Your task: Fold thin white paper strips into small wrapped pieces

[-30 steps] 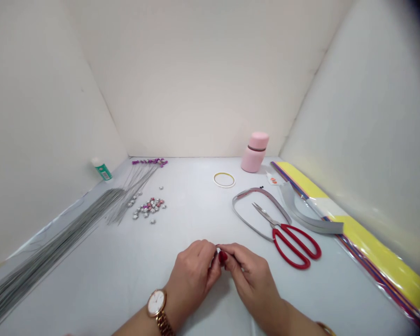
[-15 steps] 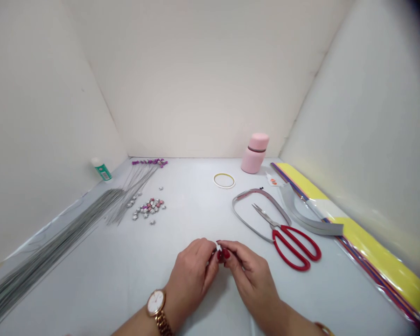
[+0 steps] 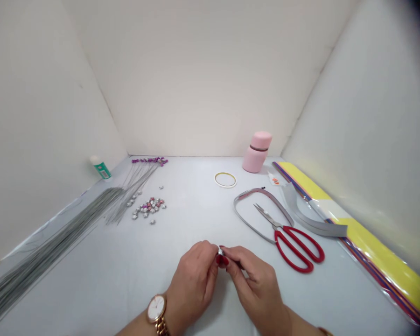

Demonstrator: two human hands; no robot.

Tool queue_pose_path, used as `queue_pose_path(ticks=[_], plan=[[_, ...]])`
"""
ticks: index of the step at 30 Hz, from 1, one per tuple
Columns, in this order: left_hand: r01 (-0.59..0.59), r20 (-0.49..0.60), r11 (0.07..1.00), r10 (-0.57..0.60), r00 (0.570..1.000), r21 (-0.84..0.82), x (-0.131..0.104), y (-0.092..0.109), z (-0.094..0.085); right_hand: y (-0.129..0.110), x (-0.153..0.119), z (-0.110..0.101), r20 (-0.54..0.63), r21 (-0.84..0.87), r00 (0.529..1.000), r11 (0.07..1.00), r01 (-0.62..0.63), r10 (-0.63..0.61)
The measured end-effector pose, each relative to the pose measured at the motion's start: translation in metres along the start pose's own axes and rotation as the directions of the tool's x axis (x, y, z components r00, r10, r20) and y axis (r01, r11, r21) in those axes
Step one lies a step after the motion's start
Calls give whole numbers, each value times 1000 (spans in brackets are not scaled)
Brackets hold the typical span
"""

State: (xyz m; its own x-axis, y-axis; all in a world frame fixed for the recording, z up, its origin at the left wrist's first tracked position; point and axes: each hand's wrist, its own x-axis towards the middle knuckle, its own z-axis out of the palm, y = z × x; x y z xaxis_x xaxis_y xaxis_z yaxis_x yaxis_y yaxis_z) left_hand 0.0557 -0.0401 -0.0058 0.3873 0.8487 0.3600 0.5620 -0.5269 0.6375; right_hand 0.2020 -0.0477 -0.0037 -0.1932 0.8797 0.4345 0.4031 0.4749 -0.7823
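Observation:
Near the front middle of the table, my left hand [image 3: 196, 275] and my right hand [image 3: 257, 280] meet fingertip to fingertip. Pinched between them is a small silver piece [image 3: 220, 251], mostly hidden by the fingers and red nails. Its exact shape cannot be made out. A pile of small silver, pink and purple stars [image 3: 152, 206] lies to the left, beyond my left hand. Red-handled scissors [image 3: 278, 226] lie to the right of my right hand, their blades over a loop of grey strip [image 3: 243, 220].
At the left lie grey wires [image 3: 66, 233], some tipped with purple stars [image 3: 160, 161], and a green-and-white glue stick [image 3: 101, 168]. Farther back are a tape roll [image 3: 225, 180] and a pink bottle [image 3: 257, 153]. Grey ribbon [image 3: 315, 225] and yellow wrapped sheets [image 3: 371, 252] lie right.
The silver piece has turned slightly between my fingertips, and the fingers have shifted a little. The objects on the right appear slightly farther right in the view.

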Motion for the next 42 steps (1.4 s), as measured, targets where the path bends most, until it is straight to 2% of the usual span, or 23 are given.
queue_pose_path(ticks=[4, 8, 11, 17, 24, 30, 36, 42], plan=[[19, -2, 998, -19, 1000, -62, 2, -1, 0, 1, 1, 1, -4, 100, 999, 994, -46, 47], [-9, 24, 997, 11, 1000, -82, 3, -1, -2, 2, 2, -2, 3, 206, 996, 975, -86, 87], [-4, 25, 991, 8, 1000, -136, 2, -1, -2, 2, 3, -4, 3, 177, 998, 982, -59, 59], [94, 30, 986, -91, 995, -141, 1, 2, -3, 2, 1, -3, -35, 174, 989, 975, -138, 146], [52, 21, 995, -51, 998, -89, -1, -2, -1, 2, 1, -3, 55, 156, 991, 979, -128, 121], [23, 32, 1000, -22, 999, -21, -2, -1, -3, 6, -1, -3, 69, -14, 997, 1000, 22, -21], [3, 6, 1000, -4, 1000, 16, -2, 1, -2, 2, -2, -1, 132, -70, 990, 997, -40, 49], [16, 37, 1000, -16, 999, -10, -1, 2, -1, 4, -4, 1, 107, -42, 992, 997, -64, 68]])
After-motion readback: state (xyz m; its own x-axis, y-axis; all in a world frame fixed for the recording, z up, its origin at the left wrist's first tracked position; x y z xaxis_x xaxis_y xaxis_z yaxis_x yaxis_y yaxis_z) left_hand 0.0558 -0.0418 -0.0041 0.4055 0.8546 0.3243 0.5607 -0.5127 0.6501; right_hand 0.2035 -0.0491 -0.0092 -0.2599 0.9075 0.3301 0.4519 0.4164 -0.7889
